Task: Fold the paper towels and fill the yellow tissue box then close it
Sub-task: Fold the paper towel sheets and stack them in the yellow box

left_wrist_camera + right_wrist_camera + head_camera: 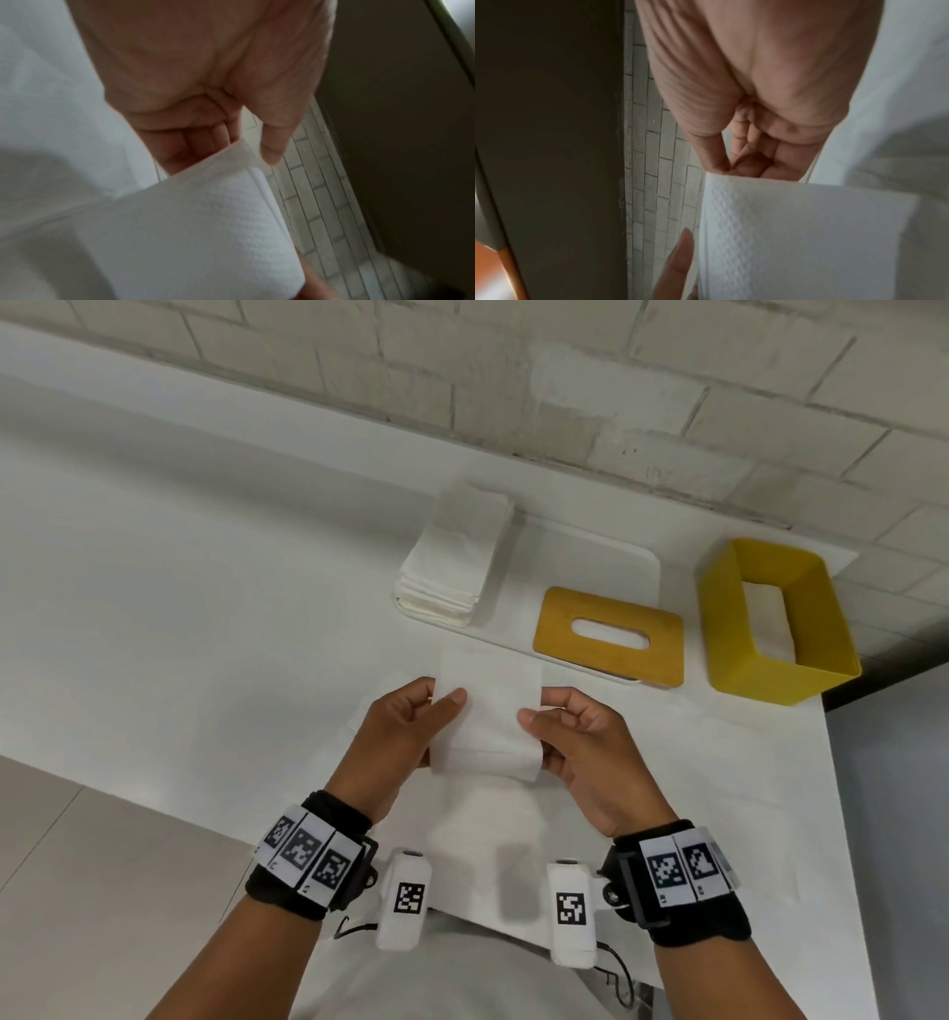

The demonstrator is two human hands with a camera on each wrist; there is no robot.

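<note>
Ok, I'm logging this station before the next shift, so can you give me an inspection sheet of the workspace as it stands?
Surface: white table, with a white tray at the back.
Job's things: stack of folded towels on the tray; lid off, lying on the tray; yellow box open beside the tray, something white inside; one paper towel held up, part folded.
Clutter: nothing seen.
Grippers: left hand and right hand each pinch a side of the paper towel.
Cables: black wire near the right wrist.
Surroundings: white brick wall behind.
</note>
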